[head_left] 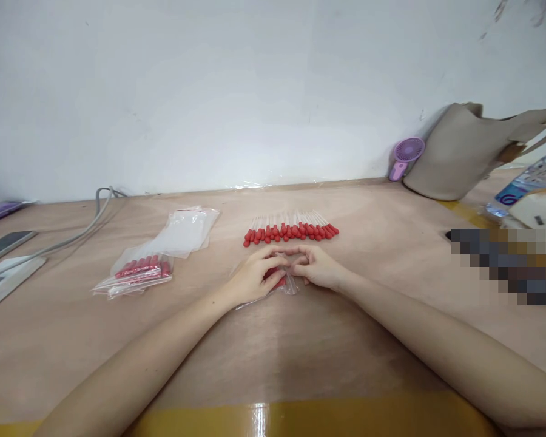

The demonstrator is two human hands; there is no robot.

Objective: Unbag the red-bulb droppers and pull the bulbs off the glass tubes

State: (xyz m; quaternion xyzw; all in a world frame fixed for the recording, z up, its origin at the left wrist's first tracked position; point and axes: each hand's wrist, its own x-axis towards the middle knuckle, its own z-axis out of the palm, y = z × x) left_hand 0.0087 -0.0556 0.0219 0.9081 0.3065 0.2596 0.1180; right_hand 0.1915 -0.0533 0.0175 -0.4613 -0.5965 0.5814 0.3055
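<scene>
Yellow tape (200,420) edges the near table (236,364). Beyond, mid-scene, the left hand's (257,276) grip holds a clear bag (291,286) showing red; whether the right hand (317,267) pinches it, I cannot tell. Bagging seems in hand, calling next for careful sealing.

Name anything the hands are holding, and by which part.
A clear plastic bag with red contents: the left hand holds it across its middle. The right hand is at its right end; whether it pinches there cannot be told.

Red tips (295,231) w/ wht sticks (295,218)
</scene>
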